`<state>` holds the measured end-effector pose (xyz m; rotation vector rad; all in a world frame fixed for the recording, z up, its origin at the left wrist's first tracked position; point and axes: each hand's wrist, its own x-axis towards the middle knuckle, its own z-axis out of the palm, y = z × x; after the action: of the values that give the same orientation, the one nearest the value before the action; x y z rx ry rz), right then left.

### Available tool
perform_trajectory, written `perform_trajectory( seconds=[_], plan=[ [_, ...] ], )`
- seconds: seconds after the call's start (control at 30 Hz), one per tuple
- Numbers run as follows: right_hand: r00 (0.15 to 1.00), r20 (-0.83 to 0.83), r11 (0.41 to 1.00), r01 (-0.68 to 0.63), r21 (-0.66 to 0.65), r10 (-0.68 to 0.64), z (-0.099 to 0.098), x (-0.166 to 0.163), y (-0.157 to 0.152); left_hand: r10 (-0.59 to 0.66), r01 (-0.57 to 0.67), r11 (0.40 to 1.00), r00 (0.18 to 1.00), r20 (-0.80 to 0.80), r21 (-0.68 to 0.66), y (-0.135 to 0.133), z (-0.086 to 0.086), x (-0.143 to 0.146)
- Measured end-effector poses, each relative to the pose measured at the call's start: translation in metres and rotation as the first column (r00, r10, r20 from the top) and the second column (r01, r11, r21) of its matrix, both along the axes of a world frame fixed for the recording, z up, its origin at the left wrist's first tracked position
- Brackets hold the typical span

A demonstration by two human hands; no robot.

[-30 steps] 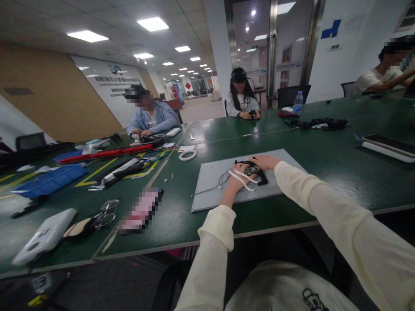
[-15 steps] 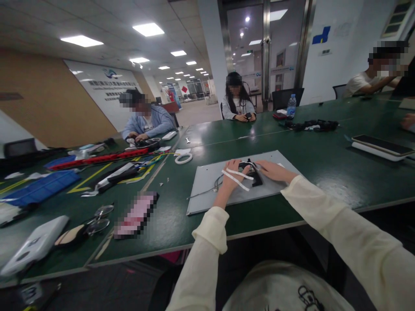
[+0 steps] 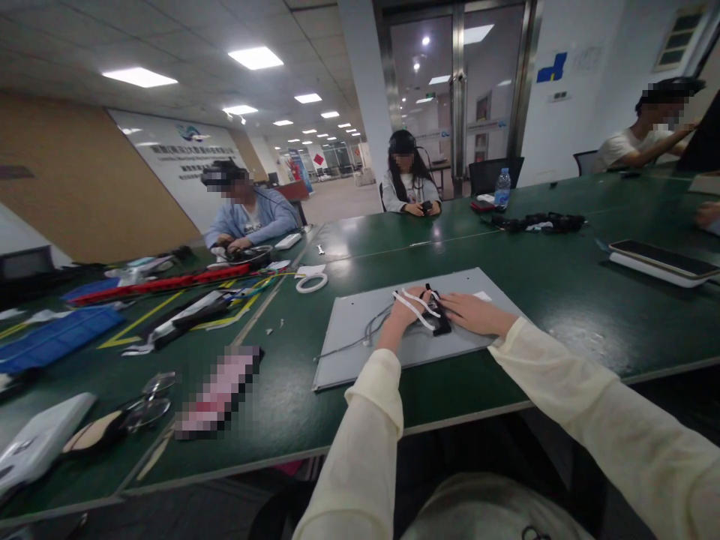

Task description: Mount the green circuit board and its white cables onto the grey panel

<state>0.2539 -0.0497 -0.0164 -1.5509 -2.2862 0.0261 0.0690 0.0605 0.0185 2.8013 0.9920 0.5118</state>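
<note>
On a light grey board (image 3: 352, 319) lies a small black frame-like part (image 3: 442, 324), partly covered by my hands. My left hand (image 3: 406, 307) is closed around its left side, fingers curled and partly hidden. Two narrow white strips (image 3: 415, 310) run across the back of that hand; how they are fixed I cannot tell. From the right, my right hand (image 3: 475, 313) reaches in with its fingertips pressed together on the part's upper right side. A thin grey cable (image 3: 374, 328) loops out on the board beside my left wrist.
A white tape roll (image 3: 311, 283), a pink pixelated item (image 3: 219, 394) and glasses (image 3: 149, 405) lie left of the board. Farther left is a blue tray (image 3: 56, 337). A phone on a white box (image 3: 661, 262) is at right. Several people sit around the green table (image 3: 562, 285).
The view has shifted slightly. My left fingers have dropped lower around the black part, and my right fingers have come closer to it. The white strips have moved with my left hand.
</note>
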Motion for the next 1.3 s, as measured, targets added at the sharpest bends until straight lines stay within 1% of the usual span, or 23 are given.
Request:
perform_trajectory(
  seconds=[0.2,0.4,0.6,0.73,0.83,0.9,0.93,0.97,1.0,1.07,1.1,1.13,1.17,1.2,1.23,1.3],
  plan=[
    [1.0,0.006,0.999,0.016,-0.05,-0.015,0.0,0.003,-0.004,0.025,-0.025,0.999,1.0,-0.008,-0.03,0.004,-0.001,-0.001],
    [1.0,-0.005,0.996,0.028,-0.09,-0.029,0.003,0.003,-0.008,0.001,-0.001,1.0,1.0,-0.016,-0.026,0.01,-0.005,-0.002],
    [0.998,-0.054,0.996,0.039,-0.083,-0.043,0.007,0.0,-0.013,-0.032,0.032,0.999,0.999,-0.011,0.008,0.018,-0.009,-0.001],
    [0.993,-0.101,0.997,0.047,-0.067,-0.054,0.012,-0.003,-0.016,-0.034,0.034,0.999,0.999,-0.009,0.007,0.018,-0.009,-0.001],
    [0.973,-0.206,0.995,0.101,-0.022,-0.104,0.015,-0.005,-0.016,-0.027,0.028,0.999,1.0,0.012,-0.016,0.015,-0.004,-0.003],
    [0.917,-0.365,0.983,0.182,0.017,-0.164,0.018,-0.006,-0.013,-0.011,0.012,1.0,0.998,0.068,-0.015,0.011,0.001,-0.004],
    [0.862,-0.471,0.975,0.222,0.014,-0.189,0.02,-0.008,-0.011,0.005,-0.004,1.0,0.993,0.118,-0.008,0.009,0.005,-0.004],
    [0.783,-0.584,0.968,0.249,-0.016,-0.212,0.022,-0.009,-0.009,0.021,-0.021,1.0,0.983,0.181,-0.004,0.007,0.008,-0.003],
    [0.684,-0.691,0.965,0.253,-0.073,-0.232,0.025,-0.012,-0.007,0.038,-0.039,0.999,0.967,0.253,0.0,0.004,0.011,-0.001],
    [0.469,-0.836,0.957,0.181,-0.226,-0.286,0.031,-0.018,-0.005,0.057,-0.063,0.998,0.926,0.372,0.004,-0.003,0.017,0.003],
    [0.379,-0.867,0.946,0.121,-0.3,-0.323,0.034,-0.021,-0.005,0.069,-0.081,0.997,0.908,0.413,0.012,-0.006,0.018,0.005],
    [0.314,-0.88,0.932,0.059,-0.357,-0.356,0.036,-0.025,-0.006,0.084,-0.105,0.994,0.895,0.438,0.025,-0.01,0.018,0.008],
    [0.273,-0.884,0.919,0.001,-0.394,-0.38,0.039,-0.028,-0.008,0.098,-0.13,0.991,0.887,0.451,0.041,-0.014,0.017,0.01],
    [0.251,-0.885,0.909,-0.043,-0.415,-0.392,0.041,-0.031,-0.011,0.113,-0.155,0.986,0.885,0.451,0.058,-0.017,0.016,0.011],
    [0.244,-0.885,0.903,-0.069,-0.424,-0.397,0.042,-0.033,-0.014,0.126,-0.176,0.982,0.889,0.441,0.073,-0.021,0.014,0.012],
    [0.267,-0.887,0.908,-0.081,-0.41,-0.377,0.044,-0.035,-0.018,0.146,-0.201,0.975,0.903,0.404,0.096,-0.026,0.011,0.012]
  ],
)
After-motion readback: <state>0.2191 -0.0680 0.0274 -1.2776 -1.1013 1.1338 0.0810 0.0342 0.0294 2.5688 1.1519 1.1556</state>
